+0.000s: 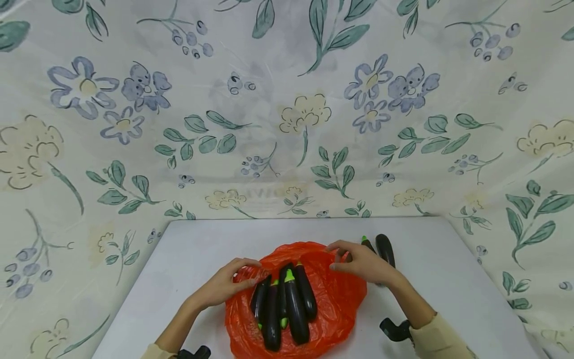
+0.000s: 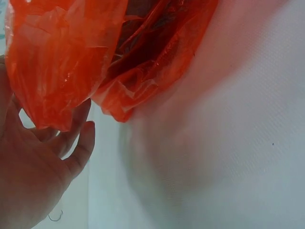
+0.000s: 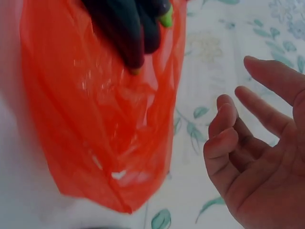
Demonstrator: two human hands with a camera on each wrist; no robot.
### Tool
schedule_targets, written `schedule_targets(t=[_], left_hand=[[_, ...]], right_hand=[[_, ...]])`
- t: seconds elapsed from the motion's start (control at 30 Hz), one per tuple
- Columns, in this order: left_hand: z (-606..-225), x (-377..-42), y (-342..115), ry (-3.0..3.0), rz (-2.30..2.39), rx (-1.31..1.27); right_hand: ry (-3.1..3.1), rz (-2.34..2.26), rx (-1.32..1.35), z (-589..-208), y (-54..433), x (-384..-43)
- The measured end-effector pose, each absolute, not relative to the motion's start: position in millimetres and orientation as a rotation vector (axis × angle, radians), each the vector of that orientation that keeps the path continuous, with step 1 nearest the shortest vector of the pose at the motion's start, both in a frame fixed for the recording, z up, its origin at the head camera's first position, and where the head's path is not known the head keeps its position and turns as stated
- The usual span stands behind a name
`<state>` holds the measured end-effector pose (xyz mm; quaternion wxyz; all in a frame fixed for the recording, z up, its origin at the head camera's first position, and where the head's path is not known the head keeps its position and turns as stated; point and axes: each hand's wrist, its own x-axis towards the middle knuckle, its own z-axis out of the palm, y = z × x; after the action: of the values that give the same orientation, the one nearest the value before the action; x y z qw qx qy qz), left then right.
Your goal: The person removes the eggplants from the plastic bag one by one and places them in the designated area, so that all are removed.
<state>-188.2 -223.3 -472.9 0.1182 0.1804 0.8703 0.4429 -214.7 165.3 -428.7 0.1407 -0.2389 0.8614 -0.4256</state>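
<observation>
A red plastic bag [image 1: 334, 309] lies spread wide on the table, and several dark eggplants [image 1: 295, 309] with green tips lie on it. At the bag's left edge is my left hand [image 1: 224, 283], its thumb and fingers apart. The left wrist view shows the bag's edge [image 2: 62, 62] hanging in front of loosely bent fingers [image 2: 83, 145]. My right hand [image 1: 365, 262] hovers by the bag's upper right edge. In the right wrist view that hand [image 3: 267, 162] holds nothing, its fingers loosely bent and apart from the bag [image 3: 109, 119].
Beyond the right hand, two more eggplants [image 1: 384, 249] lie on the white table [image 1: 197, 249], partly hidden by that hand. A floral cloth [image 1: 269, 164] hangs behind the table and along its sides. Black wrist devices [image 1: 395, 329] sit on both forearms.
</observation>
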Motion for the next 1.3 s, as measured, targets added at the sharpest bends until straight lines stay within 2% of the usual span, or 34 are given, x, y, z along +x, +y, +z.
schedule_targets(t=[0.33, 0.8, 1.3], left_hand=[[-473, -184, -224, 2.456, 1.376, 0.509], [-471, -187, -220, 2.459, 1.358, 0.486], [-468, -185, -220, 2.5, 1.314, 0.464]], right_hand=[[2.378, -1.154, -0.814, -443, 135, -195], [2.206, -1.135, -0.799, -460, 118, -182], [2.177, -1.065, -0.837, -458, 106, -174]])
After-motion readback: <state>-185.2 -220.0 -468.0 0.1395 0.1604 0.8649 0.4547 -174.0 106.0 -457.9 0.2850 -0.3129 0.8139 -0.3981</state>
